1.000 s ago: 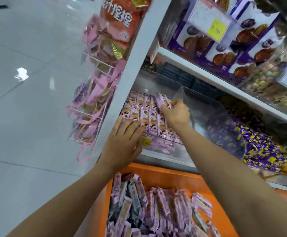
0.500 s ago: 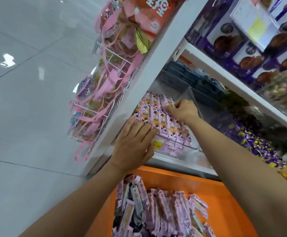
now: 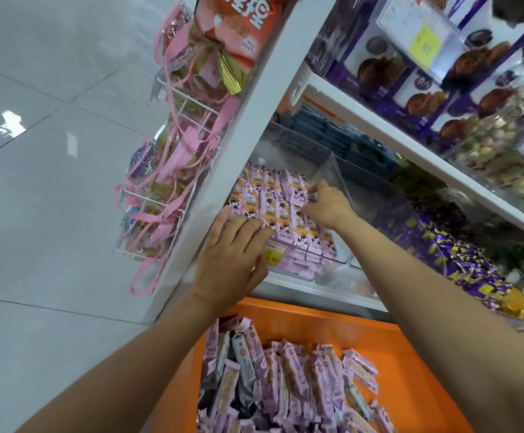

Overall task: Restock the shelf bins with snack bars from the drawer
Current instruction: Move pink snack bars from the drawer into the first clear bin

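Right hand (image 3: 327,205) atop binned snack bars (image 3: 270,209)

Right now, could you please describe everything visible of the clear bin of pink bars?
The clear bin, seemingly transparent plastic and open-topped, stands upright on the white shelf above the orange drawer. Rows of pink snack bars fill it; a yellow price tag sits on its front. The left hand rests flat on the front bars; the right hand pinches one near its right wall.

Observed clear glossy plastic at bin (image 3: 337,175), shiny film on snack bars (image 3: 281,210), smooth plastic at drawer (image 3: 416,354), polished tile on floor (image 3: 51,229).
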### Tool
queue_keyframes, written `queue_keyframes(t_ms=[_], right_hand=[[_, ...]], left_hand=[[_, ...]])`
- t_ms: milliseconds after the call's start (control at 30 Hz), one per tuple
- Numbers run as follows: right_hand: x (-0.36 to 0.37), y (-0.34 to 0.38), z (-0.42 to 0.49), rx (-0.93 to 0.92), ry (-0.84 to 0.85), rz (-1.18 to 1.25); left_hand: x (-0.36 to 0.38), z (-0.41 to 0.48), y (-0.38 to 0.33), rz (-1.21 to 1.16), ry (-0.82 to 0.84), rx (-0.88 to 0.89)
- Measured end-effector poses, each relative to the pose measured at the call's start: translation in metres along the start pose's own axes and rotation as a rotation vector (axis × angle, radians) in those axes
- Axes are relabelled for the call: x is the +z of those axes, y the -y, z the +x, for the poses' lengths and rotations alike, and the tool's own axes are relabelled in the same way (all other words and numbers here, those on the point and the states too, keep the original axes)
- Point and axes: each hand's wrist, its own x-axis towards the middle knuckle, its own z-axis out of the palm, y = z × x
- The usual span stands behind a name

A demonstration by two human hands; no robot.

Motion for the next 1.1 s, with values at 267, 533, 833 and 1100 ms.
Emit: queue_keyframes(t_ms=[267, 533, 833, 1100], right_hand=[[0.009, -0.002, 0.010, -0.256, 0.011, 0.086], [0.016, 0.008, 0.022, -0.258, 0.042, 0.012], [0.013, 0.018, 0.030, -0.098, -0.024, 0.264], [0.017, 0.015, 0.030, -0.043, -0.208, 0.275]], left_hand=[[-0.004, 0.000, -0.001, 0.009, 0.038, -0.004], [-0.001, 0.000, 0.000, 0.026, 0.022, 0.011], [0.001, -0.001, 0.002, 0.036, 0.020, 0.025], [0.003, -0.001, 0.003, 0.043, 0.011, 0.037]])
